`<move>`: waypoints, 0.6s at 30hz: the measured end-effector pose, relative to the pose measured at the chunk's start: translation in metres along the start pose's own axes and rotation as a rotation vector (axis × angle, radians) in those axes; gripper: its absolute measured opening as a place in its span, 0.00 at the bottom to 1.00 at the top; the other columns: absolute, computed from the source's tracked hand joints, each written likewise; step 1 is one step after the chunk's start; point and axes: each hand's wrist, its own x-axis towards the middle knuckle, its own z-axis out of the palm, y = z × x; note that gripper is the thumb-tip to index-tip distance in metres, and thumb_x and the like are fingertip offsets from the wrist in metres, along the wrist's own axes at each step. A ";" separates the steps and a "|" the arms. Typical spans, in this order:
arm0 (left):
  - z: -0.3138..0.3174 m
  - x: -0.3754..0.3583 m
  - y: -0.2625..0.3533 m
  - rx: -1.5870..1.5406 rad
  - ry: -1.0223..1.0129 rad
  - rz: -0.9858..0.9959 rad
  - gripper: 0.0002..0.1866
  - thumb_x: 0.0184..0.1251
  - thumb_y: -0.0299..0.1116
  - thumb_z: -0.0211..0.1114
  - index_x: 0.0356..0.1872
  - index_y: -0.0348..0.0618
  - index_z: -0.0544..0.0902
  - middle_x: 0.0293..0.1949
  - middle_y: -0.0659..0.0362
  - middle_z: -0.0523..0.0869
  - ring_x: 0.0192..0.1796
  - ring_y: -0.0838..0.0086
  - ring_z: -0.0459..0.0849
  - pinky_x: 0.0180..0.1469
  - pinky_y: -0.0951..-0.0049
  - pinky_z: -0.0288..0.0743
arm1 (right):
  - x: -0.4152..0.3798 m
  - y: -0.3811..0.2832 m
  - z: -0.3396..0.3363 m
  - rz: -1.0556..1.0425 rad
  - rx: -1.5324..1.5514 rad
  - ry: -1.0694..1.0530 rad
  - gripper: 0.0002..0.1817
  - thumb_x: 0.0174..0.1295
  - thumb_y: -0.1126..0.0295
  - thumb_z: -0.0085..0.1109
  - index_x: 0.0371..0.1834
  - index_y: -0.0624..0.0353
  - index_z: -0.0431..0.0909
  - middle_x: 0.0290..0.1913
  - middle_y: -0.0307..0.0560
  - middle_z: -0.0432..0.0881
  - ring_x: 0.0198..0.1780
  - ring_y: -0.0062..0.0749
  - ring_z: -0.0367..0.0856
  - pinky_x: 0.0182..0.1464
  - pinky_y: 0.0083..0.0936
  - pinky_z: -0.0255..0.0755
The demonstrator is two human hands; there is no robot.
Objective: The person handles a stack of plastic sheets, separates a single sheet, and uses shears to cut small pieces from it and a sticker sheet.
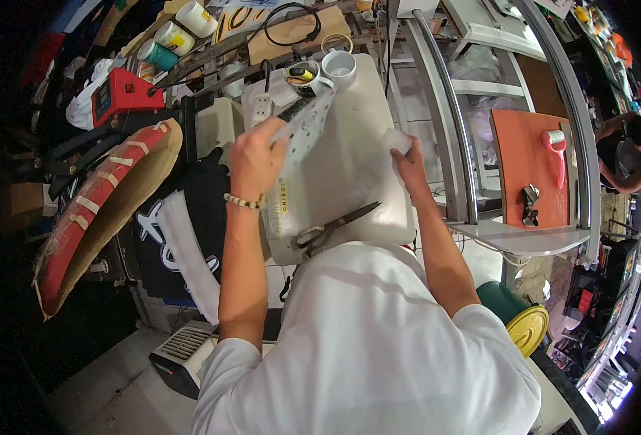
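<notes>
My left hand [257, 158], with a beaded bracelet at the wrist, is closed on a pale sheet with rows of dark marks [309, 129]. The sheet hangs tilted over the white work surface [360, 170]. To the right, my right hand [410, 168] pinches a small whitish piece [397, 141], perhaps paper or film, above the surface's right side. Scissors with dark blades [349, 217] lie at the near edge, close to my body. Beyond my left hand stand a white mug [339, 68] and a yellow-and-black tape measure [302, 74].
A power strip [262, 109] sits left of the mugs. At left are a red heat press controller [126, 98] and a curved red-and-cardboard piece [103, 185]. Right, a metal-railed frame holds an orange board [527, 163] with a pink-handled roller [557, 159]. Another person [625, 152] is at far right.
</notes>
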 end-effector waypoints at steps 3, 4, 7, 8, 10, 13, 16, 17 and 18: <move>0.004 0.006 -0.023 -0.193 0.048 -0.161 0.14 0.57 0.30 0.74 0.43 0.39 0.84 0.35 0.53 0.89 0.36 0.68 0.87 0.42 0.70 0.79 | 0.004 -0.008 -0.017 0.061 0.044 0.062 0.29 0.60 0.81 0.59 0.65 0.57 0.64 0.41 0.42 0.77 0.34 0.22 0.74 0.36 0.24 0.70; 0.013 0.010 -0.028 -0.193 0.047 -0.162 0.14 0.57 0.30 0.74 0.43 0.39 0.84 0.35 0.53 0.89 0.36 0.68 0.87 0.42 0.70 0.79 | 0.002 -0.020 -0.025 0.128 0.133 0.084 0.27 0.59 0.80 0.60 0.63 0.57 0.66 0.44 0.42 0.78 0.39 0.24 0.76 0.41 0.26 0.70; 0.049 0.019 -0.046 -0.726 -0.001 -0.291 0.14 0.56 0.28 0.75 0.42 0.38 0.84 0.35 0.58 0.88 0.36 0.77 0.85 0.41 0.72 0.79 | 0.000 -0.026 -0.042 0.199 0.345 0.128 0.25 0.57 0.78 0.62 0.60 0.56 0.69 0.46 0.41 0.79 0.45 0.27 0.78 0.46 0.27 0.71; 0.075 0.020 -0.053 -0.854 0.033 -0.370 0.14 0.54 0.27 0.76 0.40 0.36 0.84 0.36 0.58 0.89 0.38 0.77 0.84 0.43 0.72 0.78 | -0.001 -0.026 -0.047 0.202 0.471 0.155 0.25 0.57 0.78 0.62 0.59 0.56 0.69 0.46 0.41 0.79 0.46 0.28 0.79 0.47 0.27 0.72; 0.117 0.016 -0.059 -0.982 0.068 -0.448 0.14 0.51 0.26 0.76 0.39 0.35 0.83 0.37 0.58 0.89 0.39 0.78 0.83 0.44 0.73 0.77 | -0.010 -0.035 -0.052 0.207 0.469 0.135 0.25 0.56 0.76 0.62 0.58 0.54 0.69 0.47 0.41 0.80 0.47 0.29 0.80 0.47 0.28 0.73; 0.166 0.013 -0.062 -0.638 -0.052 -0.339 0.18 0.50 0.26 0.76 0.43 0.37 0.83 0.38 0.56 0.88 0.38 0.68 0.86 0.45 0.67 0.78 | -0.022 -0.041 -0.055 0.313 0.405 0.092 0.24 0.56 0.77 0.61 0.57 0.54 0.70 0.45 0.40 0.81 0.46 0.29 0.80 0.46 0.27 0.73; 0.181 0.017 -0.054 -0.229 -0.019 -0.184 0.21 0.49 0.25 0.76 0.47 0.42 0.82 0.45 0.53 0.86 0.46 0.58 0.85 0.50 0.60 0.77 | -0.033 -0.029 -0.052 0.357 0.403 0.061 0.22 0.56 0.79 0.61 0.55 0.55 0.71 0.43 0.40 0.82 0.44 0.28 0.82 0.44 0.25 0.74; 0.180 0.021 -0.049 -0.121 0.191 -0.055 0.22 0.49 0.26 0.75 0.48 0.44 0.82 0.48 0.52 0.84 0.50 0.55 0.82 0.53 0.57 0.75 | -0.037 -0.026 -0.050 0.371 0.367 0.027 0.21 0.56 0.79 0.61 0.54 0.56 0.72 0.42 0.40 0.82 0.41 0.27 0.81 0.42 0.23 0.74; 0.170 0.027 -0.036 -0.011 0.400 0.076 0.22 0.50 0.28 0.75 0.49 0.46 0.81 0.50 0.52 0.82 0.54 0.52 0.79 0.55 0.55 0.74 | -0.041 -0.023 -0.049 0.384 0.331 -0.007 0.20 0.56 0.79 0.61 0.53 0.57 0.72 0.41 0.40 0.82 0.39 0.26 0.81 0.40 0.22 0.74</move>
